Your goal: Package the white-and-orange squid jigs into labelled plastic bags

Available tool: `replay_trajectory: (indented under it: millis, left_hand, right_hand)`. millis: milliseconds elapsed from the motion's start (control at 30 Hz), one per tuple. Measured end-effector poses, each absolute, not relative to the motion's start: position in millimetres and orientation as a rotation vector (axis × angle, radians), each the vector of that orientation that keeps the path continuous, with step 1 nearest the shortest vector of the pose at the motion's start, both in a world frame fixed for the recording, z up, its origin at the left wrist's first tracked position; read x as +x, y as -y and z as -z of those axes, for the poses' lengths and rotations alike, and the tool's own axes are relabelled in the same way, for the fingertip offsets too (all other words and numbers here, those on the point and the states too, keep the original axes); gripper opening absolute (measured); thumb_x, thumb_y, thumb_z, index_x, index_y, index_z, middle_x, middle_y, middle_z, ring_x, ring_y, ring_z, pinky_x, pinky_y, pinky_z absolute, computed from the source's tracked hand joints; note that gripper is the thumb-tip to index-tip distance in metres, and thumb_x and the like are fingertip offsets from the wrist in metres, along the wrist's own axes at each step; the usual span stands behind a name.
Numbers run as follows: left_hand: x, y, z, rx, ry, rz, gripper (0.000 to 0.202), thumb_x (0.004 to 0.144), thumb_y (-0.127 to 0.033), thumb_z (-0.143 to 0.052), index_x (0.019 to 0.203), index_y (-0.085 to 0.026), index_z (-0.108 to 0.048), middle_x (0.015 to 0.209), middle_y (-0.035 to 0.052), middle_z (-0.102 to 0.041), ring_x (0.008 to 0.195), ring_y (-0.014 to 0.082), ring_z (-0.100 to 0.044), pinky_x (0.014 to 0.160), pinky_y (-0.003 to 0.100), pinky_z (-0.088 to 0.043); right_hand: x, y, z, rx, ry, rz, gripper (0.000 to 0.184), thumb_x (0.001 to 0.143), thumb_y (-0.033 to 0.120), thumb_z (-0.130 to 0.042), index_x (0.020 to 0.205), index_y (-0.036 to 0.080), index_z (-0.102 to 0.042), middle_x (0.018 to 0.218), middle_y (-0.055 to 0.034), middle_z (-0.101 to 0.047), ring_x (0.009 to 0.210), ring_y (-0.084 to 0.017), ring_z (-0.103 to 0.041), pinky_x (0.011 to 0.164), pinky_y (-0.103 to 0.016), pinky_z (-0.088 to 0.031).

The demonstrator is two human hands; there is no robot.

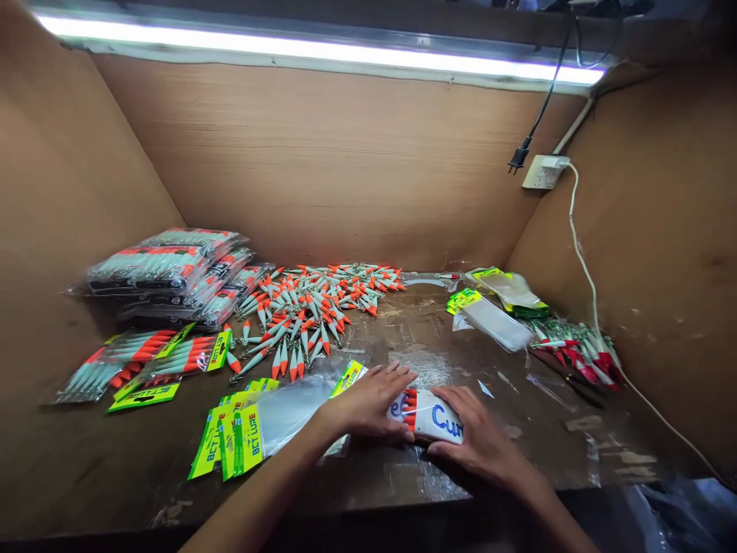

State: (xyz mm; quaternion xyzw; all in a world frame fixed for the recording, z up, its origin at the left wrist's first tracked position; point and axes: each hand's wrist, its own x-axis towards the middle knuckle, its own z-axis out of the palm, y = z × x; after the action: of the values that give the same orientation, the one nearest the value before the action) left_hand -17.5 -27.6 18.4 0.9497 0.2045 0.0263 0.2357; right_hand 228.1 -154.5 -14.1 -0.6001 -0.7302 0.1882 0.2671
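Note:
A white block (433, 418) with blue handwritten letters lies near the table's front edge. Across its middle sits a short row of orange lure tips (411, 409). My left hand (374, 403) spans the block's left part, thumb on the near side and fingers over the far side. Around the right end, my right hand (475, 430) is closed, thumb in front and fingers behind. Left of my left hand lie clear plastic bags (293, 411) with yellow-green header cards (247, 438). Beyond my hands spreads a pile of orange-and-white fishing lures (311, 307). My palms hide part of the block.
Stacked packs of lures (155, 265) stand at the back left, with filled bags (166, 357) before them. At right are more header-card bags (495, 319) and red-and-white lures (581, 349). A white cord (576, 223) crosses the right side; a black plug (519, 156) hangs above.

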Motion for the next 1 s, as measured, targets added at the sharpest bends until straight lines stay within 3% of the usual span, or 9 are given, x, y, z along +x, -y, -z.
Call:
replay_trajectory:
  millis: [100,233,533,833,1000]
  left_hand:
    - [-12,15,-6,2.571,-0.501,-0.046,0.104,0.073,-0.069,-0.073,0.156,-0.026,-0.029,0.16,0.0158,-0.033,0.148,0.0359,-0.03,0.119,0.054,-0.026]
    - [-17,19,4,2.543,-0.52,-0.115,0.096,0.077,-0.065,-0.072,0.156,-0.029,-0.03,0.162,0.0146,-0.029,0.15,0.0345,-0.025,0.12,0.056,-0.021]
    - [-23,25,6,2.535,-0.523,-0.148,0.089,0.086,-0.059,-0.066,0.158,-0.033,-0.022,0.163,0.0115,-0.026,0.151,0.0313,-0.023,0.12,0.054,-0.022]
    - [-23,26,4,2.545,-0.521,-0.1,0.084,0.088,-0.062,-0.06,0.157,-0.034,-0.022,0.164,0.0106,-0.023,0.152,0.0318,-0.019,0.121,0.056,-0.019]
    - [-24,25,6,2.57,-0.497,-0.103,0.085,0.089,-0.063,-0.059,0.158,-0.035,-0.018,0.165,0.0104,-0.02,0.152,0.0324,-0.017,0.121,0.057,-0.017]
  right_hand:
    - [232,155,14,-1.653,1.965,-0.473,0.08,0.075,0.047,-0.081,0.143,0.023,-0.05,0.139,-0.0117,-0.055,0.127,-0.031,-0.049,0.109,-0.045,-0.04]
    - [235,156,14,-1.682,1.99,-0.477,0.082,0.079,0.046,-0.077,0.15,0.025,-0.042,0.146,-0.0106,-0.05,0.133,-0.03,-0.044,0.112,-0.045,-0.037]
    - [240,157,9,-1.691,2.018,-0.531,0.075,0.087,0.041,-0.068,0.154,0.028,-0.036,0.152,-0.0091,-0.043,0.139,-0.027,-0.038,0.117,-0.044,-0.033]
    - [247,157,8,-1.712,2.033,-0.619,0.068,0.094,0.039,-0.058,0.156,0.032,-0.031,0.159,-0.006,-0.033,0.15,-0.025,-0.021,0.123,-0.047,-0.023]
    - [248,156,9,-1.735,2.039,-0.633,0.067,0.096,0.04,-0.055,0.157,0.032,-0.029,0.162,-0.0049,-0.03,0.151,-0.026,-0.019,0.123,-0.049,-0.021]
